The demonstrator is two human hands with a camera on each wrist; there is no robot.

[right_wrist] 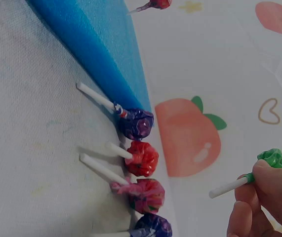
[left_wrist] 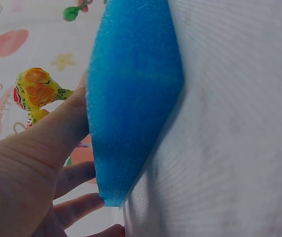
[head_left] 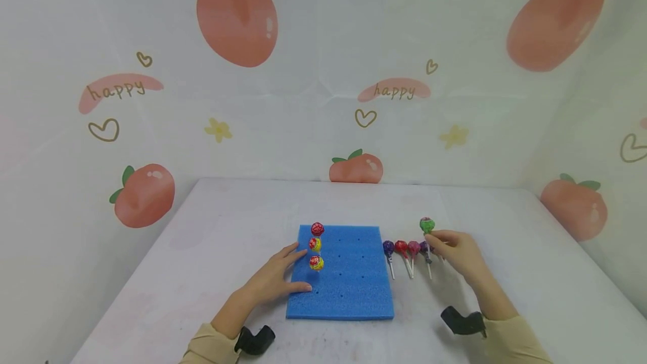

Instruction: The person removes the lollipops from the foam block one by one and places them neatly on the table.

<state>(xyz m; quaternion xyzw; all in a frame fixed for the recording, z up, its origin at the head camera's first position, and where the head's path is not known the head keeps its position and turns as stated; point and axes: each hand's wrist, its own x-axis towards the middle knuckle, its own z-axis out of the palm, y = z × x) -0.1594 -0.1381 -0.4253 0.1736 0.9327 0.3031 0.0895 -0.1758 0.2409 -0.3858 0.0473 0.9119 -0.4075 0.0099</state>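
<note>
Your blue foam board (head_left: 354, 308) lies flat on the white bench (head_left: 242, 206), serving as the holder, with small holes set in rows across its top. Its left column carries three wrapped lollipops standing upright: a red lollipop (head_left: 317, 229) at the back, then a yellow-and-red lollipop (head_left: 315, 244) and a second yellow-and-red one (head_left: 316, 263) nearest you. More holes dot the middle and right of the board.

Your left hand (head_left: 273, 280) is spread and relaxed, its grip clasping nothing; the fingers rest along the board's left side, and the thumb reaches over the top near the front.

Your right hand (head_left: 461, 251) has its grip pinched on a green lollipop (head_left: 427, 224), thumb and fingers just below the candy, stick pointing down. You have it raised to the right of the board, well apart from it.

Beside the board, on the bench, lies a row: a purple lollipop (head_left: 388, 248) nearest the foam, a red-wrapped lollipop (head_left: 401, 246), a pink lollipop (head_left: 414, 248) and another purple one (head_left: 424, 247), sticks toward you.
</note>
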